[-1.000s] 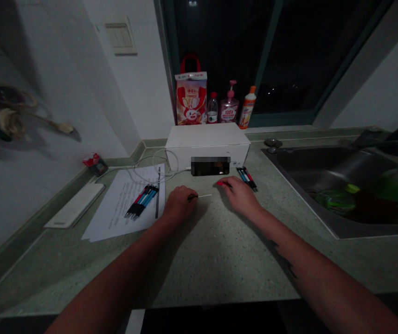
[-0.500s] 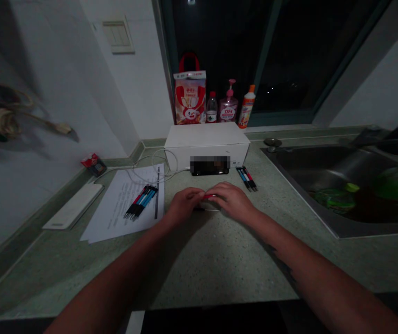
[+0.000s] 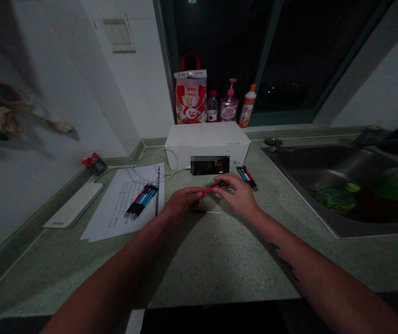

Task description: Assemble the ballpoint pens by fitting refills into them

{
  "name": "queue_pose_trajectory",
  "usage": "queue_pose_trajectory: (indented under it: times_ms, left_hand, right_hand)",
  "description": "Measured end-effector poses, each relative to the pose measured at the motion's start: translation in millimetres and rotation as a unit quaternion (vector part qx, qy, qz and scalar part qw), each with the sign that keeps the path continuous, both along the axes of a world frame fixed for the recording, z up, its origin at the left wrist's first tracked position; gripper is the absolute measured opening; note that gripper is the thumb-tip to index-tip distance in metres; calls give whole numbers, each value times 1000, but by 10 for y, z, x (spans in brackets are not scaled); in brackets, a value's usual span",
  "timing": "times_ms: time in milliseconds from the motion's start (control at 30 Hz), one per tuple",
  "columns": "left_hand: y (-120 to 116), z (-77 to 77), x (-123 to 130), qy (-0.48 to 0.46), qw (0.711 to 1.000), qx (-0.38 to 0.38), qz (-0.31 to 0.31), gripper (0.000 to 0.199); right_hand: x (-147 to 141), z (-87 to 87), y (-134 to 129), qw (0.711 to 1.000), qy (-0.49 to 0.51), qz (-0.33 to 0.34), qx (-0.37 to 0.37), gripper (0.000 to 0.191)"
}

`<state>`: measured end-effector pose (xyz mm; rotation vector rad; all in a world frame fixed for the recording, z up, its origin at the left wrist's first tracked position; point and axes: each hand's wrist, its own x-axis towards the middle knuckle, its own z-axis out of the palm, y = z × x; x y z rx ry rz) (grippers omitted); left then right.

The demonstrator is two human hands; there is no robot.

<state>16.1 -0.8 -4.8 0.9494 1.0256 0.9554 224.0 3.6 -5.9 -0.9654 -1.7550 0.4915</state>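
A green speckled countertop (image 3: 220, 264) runs beneath a dark window, with a stainless steel sink (image 3: 338, 171) at the right holding green items too dim to identify. A closed white cardboard box (image 3: 206, 139) stands against the window. Behind it stand a paper bag (image 3: 191, 99) with a red handle, a water bottle (image 3: 212, 109), a pink pump bottle (image 3: 228, 105) with liquid inside, and an orange-capped squeeze bottle (image 3: 247, 107).

A printed sheet of paper (image 3: 115, 208) lies left of center, with a bundle of pens (image 3: 141, 201) on it. A smartphone (image 3: 210, 165) leans against the box, and a white cable (image 3: 153, 169) trails from it. A smaller group of pens (image 3: 247, 178) lies to its right.

Above the counter, the right hand (image 3: 239, 197) pinches the dark end of a red pen barrel (image 3: 213, 188) between its fingertips. The left hand (image 3: 183, 204) curls in at the barrel's red end; whether it grips is unclear. A thin pen refill (image 3: 206, 211) lies on the counter just below.
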Motion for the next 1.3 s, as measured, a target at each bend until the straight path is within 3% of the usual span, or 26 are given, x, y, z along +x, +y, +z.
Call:
queue_pose_trajectory:
  times_ms: [267,367,433,500,567,633,733,833,933,1033,1133,1200,1300]
  left_hand:
    - [67,-104,-78,73,996,42,24,38]
    - [96,-98,-104,32,998,16,52,30]
    - [121,-87,-131,14,998,6,68,30]
    - [151,-87,-164,5,997,10,72,40]
    - [182,-109,-190,2,997,23,72,48]
    - [209,-154,-201,26,996,48,69,46]
    - [232,-244,-188,141,978,144,48,36]
    - [226,-336,-161,275,905,324,-5,46]
    - [202,-406,-142,342,835,423,-80,68]
    - [191,-441,-151,387,805,432,-123,82]
    - [208,-414,-200,415,792,432,-115,77]
    - [221,-345,-247,441,788,423,-77,64]
    - [214,-184,-304,514,773,372,29,43]
  right_hand:
    - [10,-63,29,986,-156,22,-60,18]
    - [-23,-153,83,987,-18,8,-157,14]
    - [-18,-174,120,957,139,32,-254,16]
    - [14,-155,151,914,262,58,-306,19]
    - [55,-124,180,885,328,55,-325,23]
    - [81,-112,208,883,332,38,-331,24]
    - [82,-150,230,925,223,-15,-307,18]
    - [65,-194,194,976,5,-77,-203,13]
    - [59,-187,119,970,-187,-90,-125,17]
    - [68,-156,76,950,-283,-89,-96,19]
    - [84,-147,81,940,-317,-97,-85,19]
    - [94,-153,93,936,-330,-99,-78,19]
    - [99,-163,105,934,-339,-96,-69,18]
